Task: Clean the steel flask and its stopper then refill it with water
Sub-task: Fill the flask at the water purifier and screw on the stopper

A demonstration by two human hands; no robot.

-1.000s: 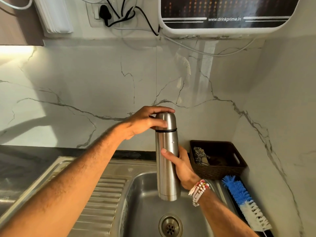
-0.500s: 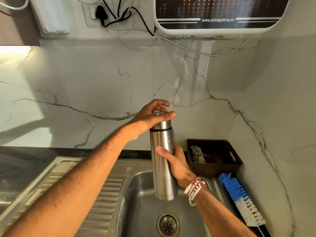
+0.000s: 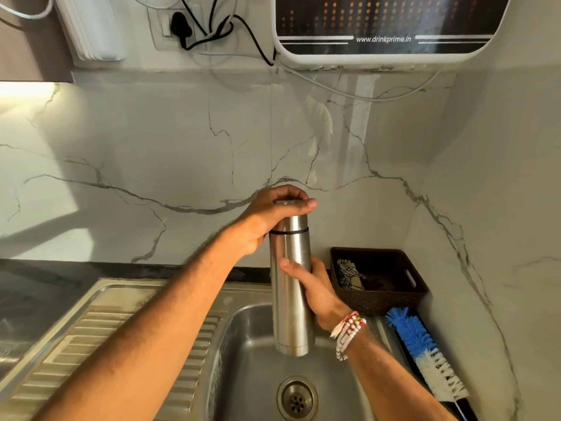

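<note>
A tall steel flask [image 3: 291, 314] stands upright in the air over the sink basin [image 3: 258, 360]. My right hand [image 3: 315, 287] grips its body from the right side, thumb across the front. My left hand [image 3: 273, 214] is curled over the flask's steel cap [image 3: 293, 221], fingers wrapped round the top, above the black ring. The stopper is hidden under the cap.
The drain [image 3: 297, 398] lies below the flask, with the ribbed drainboard [image 3: 91, 344] to the left. A dark basket [image 3: 379, 281] holding a cloth sits at the back right, a blue and white bottle brush [image 3: 422, 350] beside it. A water purifier [image 3: 385, 25] hangs on the wall above.
My left hand has shifted from the side of the cap to sit over its top, fingers turning round it. The flask has stayed upright above the sink in my right hand.
</note>
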